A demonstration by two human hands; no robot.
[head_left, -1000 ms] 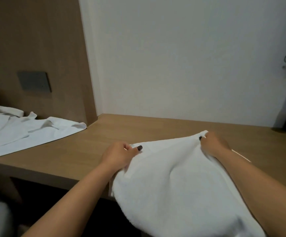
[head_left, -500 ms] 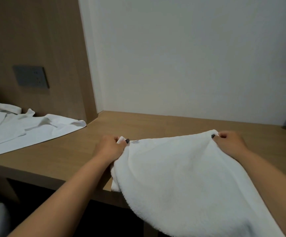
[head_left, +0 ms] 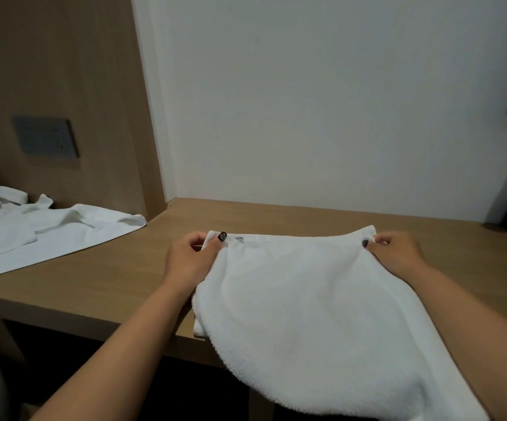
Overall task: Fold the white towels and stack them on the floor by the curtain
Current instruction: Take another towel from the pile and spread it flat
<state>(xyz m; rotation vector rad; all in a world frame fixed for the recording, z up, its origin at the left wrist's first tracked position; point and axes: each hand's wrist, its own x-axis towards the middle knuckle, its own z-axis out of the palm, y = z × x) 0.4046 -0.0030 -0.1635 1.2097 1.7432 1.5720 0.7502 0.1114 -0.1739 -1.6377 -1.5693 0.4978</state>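
Being stretched flat across the near edge of a wooden desk [head_left: 100, 278], a white towel [head_left: 306, 299] is being held by its two far corners. The far left corner is being pinched between thumb and curled fingers of the left hand [head_left: 193, 262]; the far right corner is being gripped the same way by the right hand [head_left: 394, 253], so that the far hem is being kept taut and straight between them, apparently to square the cloth for a fold. A small label [head_left: 239, 238] is being shown just beside the left thumb. The far part of the towel is being rested on the desk, while its near part is being left to hang over the front edge toward the person, probably because the cloth is longer than the space being used. More white towels [head_left: 33, 229] are being left unfolded in a rumpled spread at the far left of the desk, below a grey socket plate [head_left: 45, 138] on the wooden wall panel [head_left: 64, 71]. No folded stack, floor or curtain is being shown, so the task is judged to be at an early stage.
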